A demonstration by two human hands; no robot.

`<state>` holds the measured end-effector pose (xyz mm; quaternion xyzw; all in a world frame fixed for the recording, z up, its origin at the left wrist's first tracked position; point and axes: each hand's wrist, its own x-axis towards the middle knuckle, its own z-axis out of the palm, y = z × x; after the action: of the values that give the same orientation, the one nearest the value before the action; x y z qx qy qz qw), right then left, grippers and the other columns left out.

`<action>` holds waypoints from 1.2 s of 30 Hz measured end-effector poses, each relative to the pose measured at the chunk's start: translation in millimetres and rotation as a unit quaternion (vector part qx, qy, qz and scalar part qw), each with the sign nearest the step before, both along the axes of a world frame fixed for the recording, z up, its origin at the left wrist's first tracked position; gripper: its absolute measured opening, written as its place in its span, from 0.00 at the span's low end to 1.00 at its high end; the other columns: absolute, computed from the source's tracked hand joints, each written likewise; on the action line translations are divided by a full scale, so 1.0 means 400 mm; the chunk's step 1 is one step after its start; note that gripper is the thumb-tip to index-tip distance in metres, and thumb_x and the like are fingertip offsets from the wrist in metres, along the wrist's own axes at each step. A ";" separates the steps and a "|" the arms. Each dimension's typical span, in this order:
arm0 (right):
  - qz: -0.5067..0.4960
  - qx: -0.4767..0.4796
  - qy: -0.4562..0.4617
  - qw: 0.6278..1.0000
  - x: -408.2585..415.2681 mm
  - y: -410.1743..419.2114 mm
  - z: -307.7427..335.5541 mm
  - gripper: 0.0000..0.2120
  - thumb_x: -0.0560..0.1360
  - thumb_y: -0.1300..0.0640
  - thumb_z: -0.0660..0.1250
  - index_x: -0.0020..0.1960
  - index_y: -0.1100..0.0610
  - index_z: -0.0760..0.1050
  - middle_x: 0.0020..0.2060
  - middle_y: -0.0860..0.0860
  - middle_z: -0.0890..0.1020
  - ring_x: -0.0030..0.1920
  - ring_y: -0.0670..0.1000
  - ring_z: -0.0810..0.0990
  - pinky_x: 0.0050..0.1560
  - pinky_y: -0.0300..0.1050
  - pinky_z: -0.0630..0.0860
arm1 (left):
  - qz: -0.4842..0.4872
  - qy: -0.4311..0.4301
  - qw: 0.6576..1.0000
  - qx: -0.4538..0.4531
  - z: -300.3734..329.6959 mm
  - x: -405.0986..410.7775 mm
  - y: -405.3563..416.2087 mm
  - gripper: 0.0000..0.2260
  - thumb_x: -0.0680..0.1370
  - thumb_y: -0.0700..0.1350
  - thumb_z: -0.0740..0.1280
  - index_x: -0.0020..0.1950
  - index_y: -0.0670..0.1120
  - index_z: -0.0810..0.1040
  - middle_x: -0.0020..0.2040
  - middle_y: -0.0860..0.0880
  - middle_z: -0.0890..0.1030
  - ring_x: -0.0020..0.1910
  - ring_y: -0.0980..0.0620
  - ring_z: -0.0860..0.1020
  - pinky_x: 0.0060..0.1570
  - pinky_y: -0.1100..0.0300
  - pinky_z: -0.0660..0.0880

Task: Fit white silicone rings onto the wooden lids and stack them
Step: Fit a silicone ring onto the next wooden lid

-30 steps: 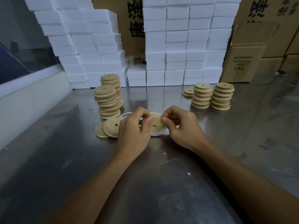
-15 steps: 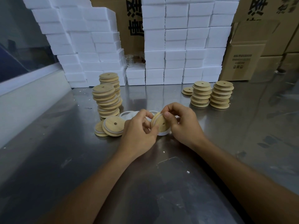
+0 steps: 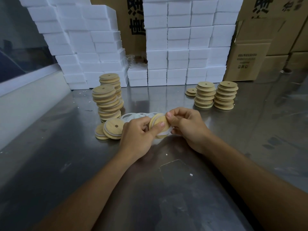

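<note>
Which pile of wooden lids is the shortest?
The small pile at the back right, left of the two taller right-hand stacks; it holds only a couple of lids.

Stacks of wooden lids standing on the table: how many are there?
4. Two tall stacks at left, one in front of the other; two shorter stacks at right, side by side. A few lids also lie beside them; none looks hidden.

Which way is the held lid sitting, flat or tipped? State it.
Tipped. The wooden lid stands on edge between left hand and right hand, white ring around its rim.
</note>
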<state>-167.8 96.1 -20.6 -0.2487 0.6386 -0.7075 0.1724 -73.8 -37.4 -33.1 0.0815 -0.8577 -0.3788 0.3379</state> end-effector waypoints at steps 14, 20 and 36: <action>0.026 0.037 0.271 0.962 0.029 -0.007 0.015 0.05 0.77 0.67 0.67 0.43 0.61 0.79 0.35 0.51 0.82 0.37 0.44 0.79 0.39 0.43 0.76 | -0.042 -0.073 0.994 0.070 -0.011 0.001 -0.002 0.15 0.66 0.59 0.69 0.28 0.50 0.78 0.23 0.54 0.75 0.25 0.58 0.72 0.29 0.58 0.69; 0.067 0.068 0.289 0.953 0.037 -0.002 0.031 0.05 0.78 0.65 0.67 0.44 0.61 0.80 0.38 0.51 0.82 0.40 0.44 0.79 0.44 0.40 0.77 | -0.037 -0.122 0.992 -0.018 0.001 0.013 0.000 0.19 0.69 0.64 0.59 0.28 0.50 0.73 0.27 0.49 0.77 0.31 0.48 0.77 0.36 0.44 0.76; 0.117 -0.044 -0.059 0.990 0.034 0.002 0.020 0.08 0.69 0.50 0.72 0.36 0.54 0.82 0.36 0.54 0.84 0.36 0.48 0.81 0.40 0.41 0.79 | -0.016 -0.005 0.999 -0.043 0.002 0.013 0.002 0.31 0.72 0.67 0.56 0.33 0.39 0.80 0.30 0.43 0.80 0.34 0.43 0.79 0.39 0.44 0.75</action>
<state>-154.3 96.8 -12.7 -0.2873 0.5619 -0.7234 0.2802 -68.4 -36.5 -32.3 0.0552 -0.8761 -0.3469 0.3302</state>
